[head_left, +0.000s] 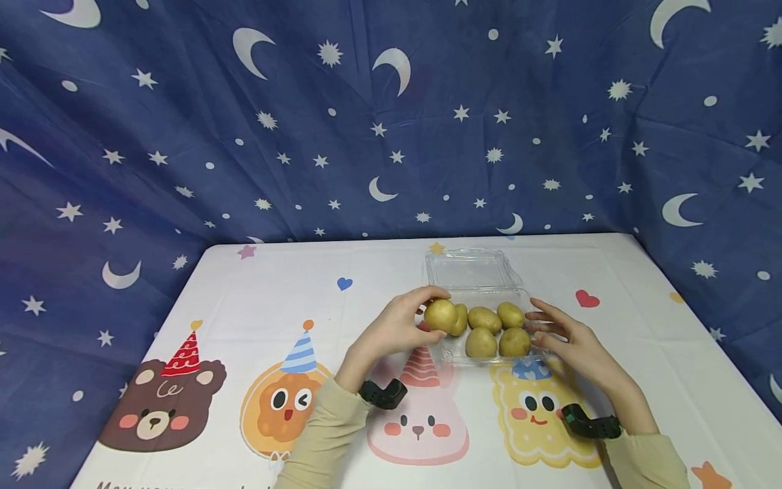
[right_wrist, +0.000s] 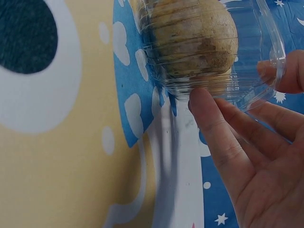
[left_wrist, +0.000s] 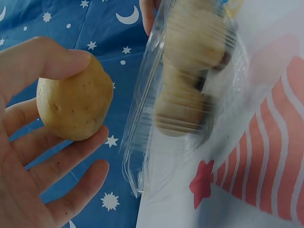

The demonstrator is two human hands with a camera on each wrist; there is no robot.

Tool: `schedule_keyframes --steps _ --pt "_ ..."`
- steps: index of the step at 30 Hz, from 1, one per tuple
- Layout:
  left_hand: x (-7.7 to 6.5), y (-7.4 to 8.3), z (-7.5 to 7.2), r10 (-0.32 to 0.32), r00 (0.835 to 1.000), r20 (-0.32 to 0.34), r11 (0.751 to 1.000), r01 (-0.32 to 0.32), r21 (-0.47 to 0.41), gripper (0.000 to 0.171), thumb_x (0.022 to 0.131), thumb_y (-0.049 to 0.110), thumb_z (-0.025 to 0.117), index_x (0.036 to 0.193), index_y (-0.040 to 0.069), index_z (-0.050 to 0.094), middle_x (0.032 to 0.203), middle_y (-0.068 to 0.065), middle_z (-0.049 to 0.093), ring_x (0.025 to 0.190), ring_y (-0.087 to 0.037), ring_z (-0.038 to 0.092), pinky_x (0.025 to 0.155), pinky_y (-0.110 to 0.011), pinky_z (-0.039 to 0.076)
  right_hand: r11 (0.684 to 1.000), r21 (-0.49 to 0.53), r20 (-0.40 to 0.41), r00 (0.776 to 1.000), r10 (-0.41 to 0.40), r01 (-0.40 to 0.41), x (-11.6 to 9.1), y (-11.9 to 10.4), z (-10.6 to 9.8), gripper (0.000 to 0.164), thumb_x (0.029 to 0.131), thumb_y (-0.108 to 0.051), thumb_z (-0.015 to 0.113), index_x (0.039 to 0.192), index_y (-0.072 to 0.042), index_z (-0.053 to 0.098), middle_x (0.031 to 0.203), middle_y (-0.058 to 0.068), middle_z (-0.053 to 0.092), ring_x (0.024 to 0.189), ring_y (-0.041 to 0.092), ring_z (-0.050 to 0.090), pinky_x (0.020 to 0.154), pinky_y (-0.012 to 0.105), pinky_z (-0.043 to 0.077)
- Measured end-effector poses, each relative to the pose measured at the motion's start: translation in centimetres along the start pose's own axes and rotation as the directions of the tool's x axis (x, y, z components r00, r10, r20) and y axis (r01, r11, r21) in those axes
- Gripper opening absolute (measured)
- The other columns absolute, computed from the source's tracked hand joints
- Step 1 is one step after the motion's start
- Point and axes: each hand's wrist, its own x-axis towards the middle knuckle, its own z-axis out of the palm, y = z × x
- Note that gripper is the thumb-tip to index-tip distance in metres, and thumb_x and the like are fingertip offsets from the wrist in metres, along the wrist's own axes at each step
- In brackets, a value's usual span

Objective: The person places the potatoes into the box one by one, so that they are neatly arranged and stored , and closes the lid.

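Note:
My left hand grips a round yellow potato between thumb and fingers, at the left end of a clear plastic clamshell box. In the left wrist view the thumb lies over the potato's upper side and the fingers support it from beneath. Several more potatoes lie in the box in two rough rows. At the box's right end is my right hand, its fingers spread and fairly straight. In the right wrist view those fingertips are right at the box's ribbed wall and rim.
The box's transparent lid is folded back, away from me. A white tablecloth with cartoon prints covers the table. Behind it hangs a dark blue curtain with moons and stars. Each wrist wears a black camera band.

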Motion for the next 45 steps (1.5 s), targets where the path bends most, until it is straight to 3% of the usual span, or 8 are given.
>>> schedule_keyframes --steps 9,18,25,37,45 --pt "0.1 0.5 1.0 0.029 0.999 0.016 0.999 -0.03 0.031 0.052 0.076 0.016 0.078 0.123 0.012 0.057 0.118 0.0 0.064 0.105 -0.015 0.059 0.094 -0.039 0.051 1.0 -0.003 0.0 1.0 0.008 -0.007 0.1 0.1 0.0 0.061 0.094 -0.011 0.058 0.148 -0.004 0.032 0.132 0.025 0.054 0.103 -0.016 0.053 0.081 0.012 0.051" --pt "0.2 0.7 2.4 0.037 0.998 0.043 0.983 -0.044 0.179 0.051 0.076 0.026 0.078 0.122 0.02 0.057 0.119 0.005 0.064 0.106 -0.008 0.06 0.094 -0.026 0.047 0.999 -0.031 -0.004 1.0 0.015 -0.015 0.1 0.1 -0.1 0.061 0.094 -0.011 0.059 0.148 -0.005 0.033 0.132 0.024 0.055 0.104 -0.013 0.054 0.081 0.012 0.049" --pt "0.2 0.7 3.2 0.034 0.998 0.043 0.953 -0.045 0.3 0.054 0.075 0.032 0.078 0.123 0.019 0.057 0.122 0.004 0.064 0.113 -0.008 0.059 0.097 -0.033 0.042 1.0 0.0 0.002 1.0 0.001 -0.001 0.0 0.1 0.0 0.06 0.094 -0.01 0.058 0.148 -0.003 0.032 0.132 0.026 0.054 0.104 -0.016 0.053 0.08 0.012 0.051" --pt "0.3 0.5 3.5 0.0 0.999 0.051 0.954 -0.015 0.299 0.052 0.075 0.032 0.078 0.121 0.019 0.057 0.121 0.005 0.065 0.115 -0.007 0.058 0.099 -0.033 0.037 1.0 -0.025 0.004 1.0 0.017 -0.017 0.1 0.0 -0.1 0.061 0.094 -0.012 0.058 0.149 -0.006 0.032 0.133 0.024 0.055 0.103 -0.017 0.052 0.081 0.011 0.049" --pt "0.4 0.4 3.8 0.011 0.997 0.075 0.945 -0.035 0.326 0.028 0.08 0.025 0.07 0.108 0.019 0.067 0.104 0.009 0.069 0.098 -0.009 0.06 0.101 -0.035 0.035 0.998 -0.055 -0.004 0.999 0.035 -0.035 0.0 0.0 -0.1 0.061 0.094 -0.014 0.059 0.149 -0.009 0.033 0.133 0.022 0.056 0.105 -0.013 0.053 0.083 0.009 0.046"
